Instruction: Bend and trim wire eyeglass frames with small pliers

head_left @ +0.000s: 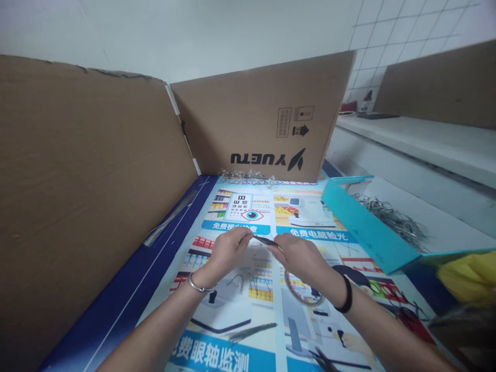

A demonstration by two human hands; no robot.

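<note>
My right hand (300, 253) is wrapped around slim pliers (265, 241) with dark, tapering jaws that point left. At the jaw tips, my left hand (231, 248) is closed in a pinch on something too small to make out. Below the hands, several thin bent wires (242, 281) lie on the printed sheet (271, 310). A ring-shaped coil of wire (304, 289) rests partly under my right forearm. Nearer me lies a bundle of straight wires (251, 332).
Cardboard panels stand left (85, 181) and behind (256, 124). A heap of small shiny pieces (248, 174) lies along the back panel. At right, a teal box (364, 227) holds tangled wire pieces (391, 219). A dark pointed tool (323, 359) lies at the front; yellow material (468, 276) sits far right.
</note>
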